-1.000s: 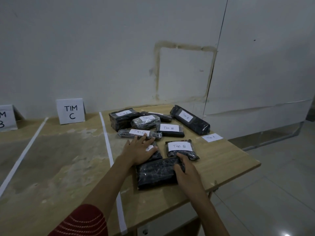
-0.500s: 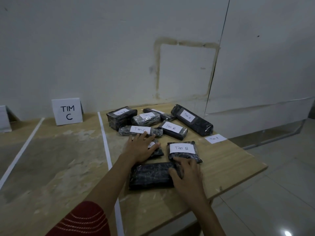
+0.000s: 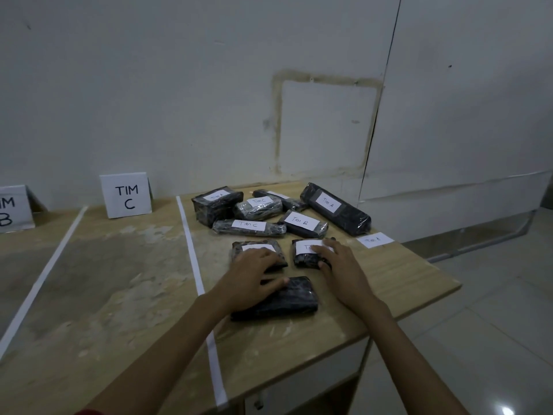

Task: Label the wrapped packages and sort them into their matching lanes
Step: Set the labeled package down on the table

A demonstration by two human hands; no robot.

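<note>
An unlabelled black wrapped package lies near the table's front, right of the white tape line. My left hand rests spread across it, fingers reaching onto a small labelled package just behind. My right hand covers the "TIM B" package, fingers on its label and thumb hooked on the near edge. Behind lie several labelled packages: a "TIM A" block, two "TIM C" bundles, another "TIM B" package, and a long "TIM A" package.
A loose "TIM A" label lies at the right of the pile. A "TIM C" sign and a partly cut-off "B" sign stand against the wall. A second tape line splits the lanes. The table's right edge drops to tiled floor.
My right hand left the unlabelled package's right end and moved back onto the "TIM B" package. My left hand slid nearer, its thumb now on the unlabelled package.
</note>
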